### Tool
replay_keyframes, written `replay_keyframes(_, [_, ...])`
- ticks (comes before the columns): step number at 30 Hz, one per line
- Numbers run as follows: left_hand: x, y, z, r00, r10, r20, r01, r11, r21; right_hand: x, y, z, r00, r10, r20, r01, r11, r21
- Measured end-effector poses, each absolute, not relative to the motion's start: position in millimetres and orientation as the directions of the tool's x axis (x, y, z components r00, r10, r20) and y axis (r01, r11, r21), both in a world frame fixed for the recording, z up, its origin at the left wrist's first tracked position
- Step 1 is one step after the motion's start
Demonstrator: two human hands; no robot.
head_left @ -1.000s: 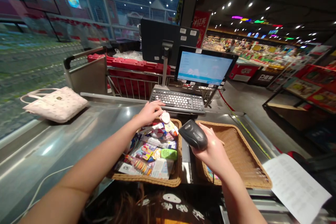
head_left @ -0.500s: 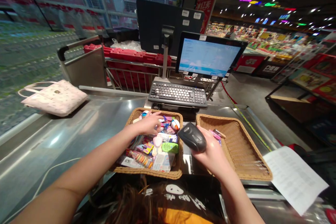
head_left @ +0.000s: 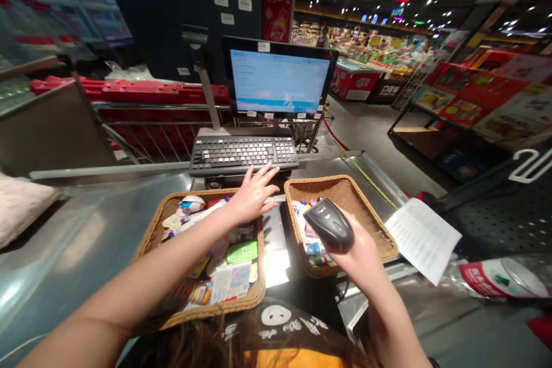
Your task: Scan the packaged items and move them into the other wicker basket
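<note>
My right hand [head_left: 361, 250] is wrapped round a black barcode scanner [head_left: 330, 224], held above the near part of the right wicker basket [head_left: 366, 213]. Small colourful packets [head_left: 311, 233] lie along that basket's left side, partly behind the scanner. My left hand [head_left: 253, 198] is open with its fingers spread, over the far right corner of the left wicker basket [head_left: 261, 270] and just in front of the keyboard [head_left: 244, 152]. Whether a fingertip touches the keyboard I cannot tell. The left basket holds several small goods, among them a green pack [head_left: 241, 252]; my forearm hides some.
A lit monitor [head_left: 280, 83] stands behind the keyboard, with a second screen's dark back [head_left: 172, 23] beside it. A paper sheet [head_left: 422, 236] and a red-labelled bottle [head_left: 500, 277] lie at right. A pale bag [head_left: 23, 207] rests at far left on the metal counter.
The view has turned right. My left hand has left the goods in the left basket and moved toward the keyboard, fingers spread. More packets show in the right basket; my right hand still holds the scanner.
</note>
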State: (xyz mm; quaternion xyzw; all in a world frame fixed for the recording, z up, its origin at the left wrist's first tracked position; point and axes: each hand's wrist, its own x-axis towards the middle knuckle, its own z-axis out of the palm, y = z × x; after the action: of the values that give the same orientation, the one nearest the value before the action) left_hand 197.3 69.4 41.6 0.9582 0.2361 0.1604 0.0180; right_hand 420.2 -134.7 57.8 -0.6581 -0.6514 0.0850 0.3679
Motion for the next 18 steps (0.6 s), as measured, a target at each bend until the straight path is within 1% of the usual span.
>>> replay_keyframes(2, [230.0,68.2,39.8,0.866,0.392,0.31,0.397,-0.916,0.052,439.7,-142.2,58.2,0.211,0.902,0.376,0.81,0.054,-0.584])
replay_keyframes(4, [264.1,68.7,34.6,0.904,0.32,0.285,0.328,-0.944,0.02,459.0,-149.1,57.7,0.263,0.88,0.396,0.823,0.009,-0.568])
replay_keyframes(9, [345.4,78.8,0.0,0.974,0.155,0.165,0.155,-0.988,0.008,498.5,-161.8,58.2,0.362,0.836,0.413,0.823,-0.078,-0.563])
replay_keyframes(12, [381.8,87.3,-29.6,0.986,0.063,0.156,0.066,-0.998,-0.014,514.3,-165.1,59.8,0.398,0.826,0.4,0.806,-0.106,-0.582])
replay_keyframes(15, [406.3,94.8,-54.4,0.993,-0.057,0.1,-0.058,-0.998,0.008,526.5,-165.8,59.1,0.411,0.823,0.391,0.794,-0.112,-0.598])
replay_keyframes(18, [423.1,100.5,-71.9,0.992,-0.115,0.051,-0.118,-0.992,0.042,536.9,-164.9,55.9,0.427,0.827,0.366,0.778,-0.129,-0.615])
